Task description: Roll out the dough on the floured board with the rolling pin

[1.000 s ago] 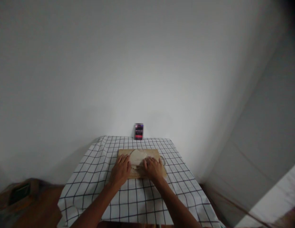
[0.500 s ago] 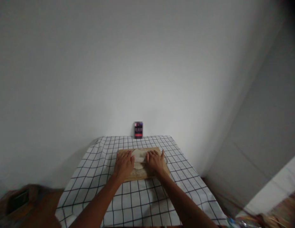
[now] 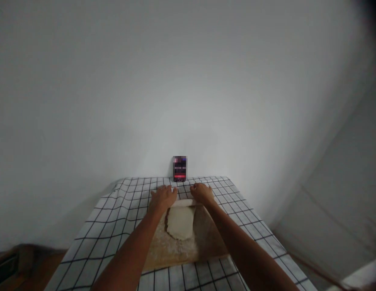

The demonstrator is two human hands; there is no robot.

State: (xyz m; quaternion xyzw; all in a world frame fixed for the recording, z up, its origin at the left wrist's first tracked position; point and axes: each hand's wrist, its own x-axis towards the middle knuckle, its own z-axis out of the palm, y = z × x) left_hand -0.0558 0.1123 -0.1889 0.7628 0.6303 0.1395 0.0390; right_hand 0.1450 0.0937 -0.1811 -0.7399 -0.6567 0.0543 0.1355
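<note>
A flat sheet of pale dough [image 3: 181,223] with an uneven edge lies on a floured wooden board [image 3: 206,244]. Across the dough's far edge rests a light-coloured rolling pin [image 3: 184,202]. My left hand [image 3: 163,198] is over the pin's left end, its fingers bent forward and slightly apart. At the right end, my right hand [image 3: 202,194] is closed over the pin with its fingers curled. Both hands cover the pin's ends, so only its middle shows.
A white cloth with dark grid lines [image 3: 109,226] covers the table. Behind the board a dark, pixelated upright object [image 3: 179,169] leans by the pale wall [image 3: 188,89]. A brown item [image 3: 21,256] sits low at the left.
Both hands and the rolling pin have moved forward to the dough's far edge, uncovering more dough. The right fingers are more curled. The board appears larger and closer as the view shifted.
</note>
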